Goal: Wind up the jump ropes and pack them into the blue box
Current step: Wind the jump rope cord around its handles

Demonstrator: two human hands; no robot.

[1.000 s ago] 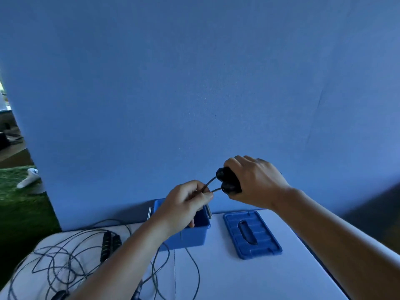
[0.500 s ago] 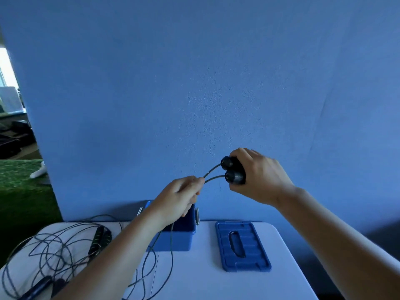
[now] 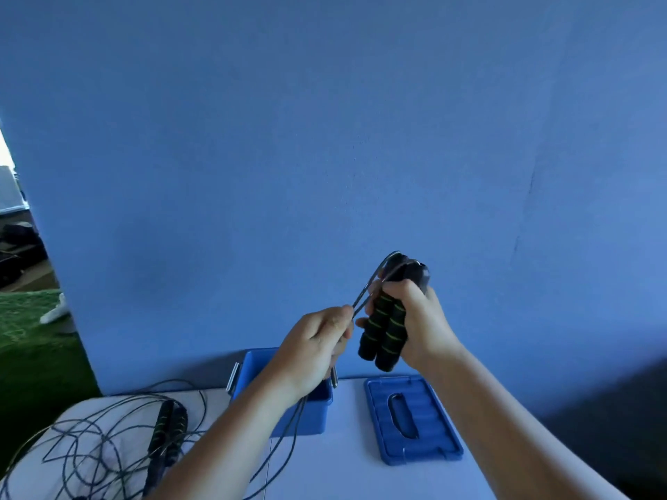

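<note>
My right hand [image 3: 420, 319] grips a pair of black foam jump rope handles [image 3: 384, 328] with green rings, held upright above the table. Two thin cords [image 3: 364, 294] leave the handle tops and run down-left into my left hand [image 3: 314, 350], which pinches them; below it the cord hangs toward the table. The open blue box [image 3: 252, 366] stands on the table under my left hand, its inside mostly hidden by that arm. A second jump rope [image 3: 168, 431] lies tangled on the table's left side.
The blue lid [image 3: 413, 420] lies flat right of the box on the white table [image 3: 346, 463]. A blue backdrop wall [image 3: 325, 157] rises right behind the table. Green turf [image 3: 32, 337] and a white object [image 3: 56, 312] lie at far left.
My right hand has turned the handles from pointing sideways to upright, showing their green rings. My left hand has slid up close beside them along the cords. The camera tilted slightly.
</note>
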